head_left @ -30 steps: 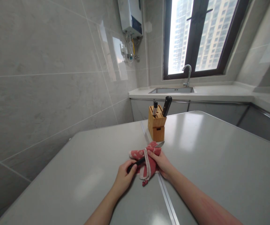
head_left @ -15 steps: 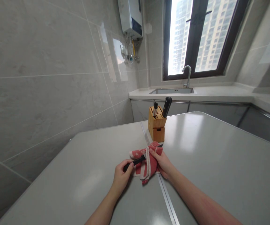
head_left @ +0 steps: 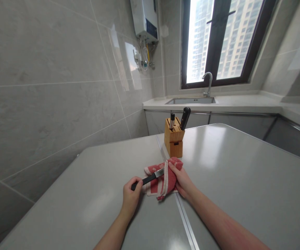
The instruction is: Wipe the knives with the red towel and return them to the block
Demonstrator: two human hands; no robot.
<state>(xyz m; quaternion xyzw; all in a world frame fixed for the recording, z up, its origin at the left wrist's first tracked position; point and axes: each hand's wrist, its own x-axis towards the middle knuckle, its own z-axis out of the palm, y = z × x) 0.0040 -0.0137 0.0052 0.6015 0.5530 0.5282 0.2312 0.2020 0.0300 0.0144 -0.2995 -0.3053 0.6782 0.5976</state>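
Observation:
My left hand (head_left: 131, 194) is closed round the black handle of a knife (head_left: 150, 178), which slants up to the right. Part of its steel blade shows; the rest, with the tip, is hidden in a red and white towel (head_left: 169, 182). Gripped by my right hand (head_left: 181, 178), the towel is folded over the blade, thumb on top. Its lower end hangs down to the table. Just beyond the towel stands a wooden knife block (head_left: 175, 148) holding a black-handled knife (head_left: 185, 118) and another tool with a black and silver handle (head_left: 172, 122).
A pale glossy table (head_left: 100, 166) with a metal seam strip (head_left: 188, 225) lies under my hands. Behind it are a white counter (head_left: 243, 100), a sink (head_left: 191, 101) and a tap (head_left: 209, 85). A water heater (head_left: 144, 19) hangs on the wall.
My left hand has moved left and slightly down, drawing the knife partly out of the towel. More blade shows near the handle, and the tip is now covered. My right hand has barely shifted.

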